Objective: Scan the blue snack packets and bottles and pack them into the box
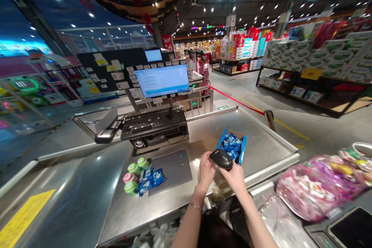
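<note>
Head: left hand (206,170), right hand (235,178) grip black scanner (221,159); long axis slants near-right.

Blk handheld device (221,159), rounded, aslant, btwn L fingers (205,157) & R fingers (228,173), nr open blue box (245,145)

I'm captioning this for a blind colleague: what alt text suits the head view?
A person's left hand and right hand hold a black handheld device above a metal checkout counter, near an open box of blue packets. Loose packets and green and pink containers sit to the left, with a keyboard and lit screen behind.
</note>
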Motion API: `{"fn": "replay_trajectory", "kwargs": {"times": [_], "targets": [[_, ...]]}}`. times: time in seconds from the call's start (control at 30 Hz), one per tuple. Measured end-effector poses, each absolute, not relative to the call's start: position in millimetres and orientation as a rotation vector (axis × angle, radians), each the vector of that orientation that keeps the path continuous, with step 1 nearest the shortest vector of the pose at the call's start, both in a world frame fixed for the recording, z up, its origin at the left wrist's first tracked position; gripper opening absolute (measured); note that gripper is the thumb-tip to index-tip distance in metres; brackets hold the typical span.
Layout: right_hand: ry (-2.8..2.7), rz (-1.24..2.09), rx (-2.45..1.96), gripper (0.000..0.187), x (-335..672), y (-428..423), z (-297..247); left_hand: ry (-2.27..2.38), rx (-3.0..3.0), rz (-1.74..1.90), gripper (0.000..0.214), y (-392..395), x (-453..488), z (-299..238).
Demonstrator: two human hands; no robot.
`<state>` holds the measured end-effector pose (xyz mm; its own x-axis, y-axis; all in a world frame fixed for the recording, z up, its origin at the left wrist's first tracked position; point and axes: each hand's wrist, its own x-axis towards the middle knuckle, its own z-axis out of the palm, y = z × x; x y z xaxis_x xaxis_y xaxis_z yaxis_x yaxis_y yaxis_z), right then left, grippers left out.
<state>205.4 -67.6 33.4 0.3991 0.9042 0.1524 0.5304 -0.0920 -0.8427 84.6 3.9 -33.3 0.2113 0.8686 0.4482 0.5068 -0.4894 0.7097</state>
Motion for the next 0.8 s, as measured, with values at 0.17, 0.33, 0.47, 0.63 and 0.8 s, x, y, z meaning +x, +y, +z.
{"fn": "replay_trajectory", "kwargs": {"times": [0.17, 0.33, 0.47, 0.63, 0.8], "targets": [[-1.093, 0.46, -1.807, 0.04, 234.5, -66.7, 31.2, 1.142, 2.108, 0.966, 0.033, 11.7, 136.5, -34.6], [-0.935, 0.434, -1.847, 0.036, 263.5, -67.7, 29.4, 1.257, 2.219, 0.679, 0.032, 26.3, 166.4, -23.2], [-0.889, 0.437, -1.874, 0.036, 273.2, -69.2, 28.7, 1.303, 2.229, 0.535, 0.023, 32.1, 183.4, -19.7], [-0.899, 0.409, -1.842, 0.036, 271.2, -69.8, 28.7, 1.376, 2.177, 0.482, 0.021, 36.0, 188.2, -17.8], [-0.899, 0.396, -1.832, 0.038, 270.5, -69.4, 29.7, 1.346, 2.055, 0.676, 0.026, 37.8, 176.2, -7.7]]}}
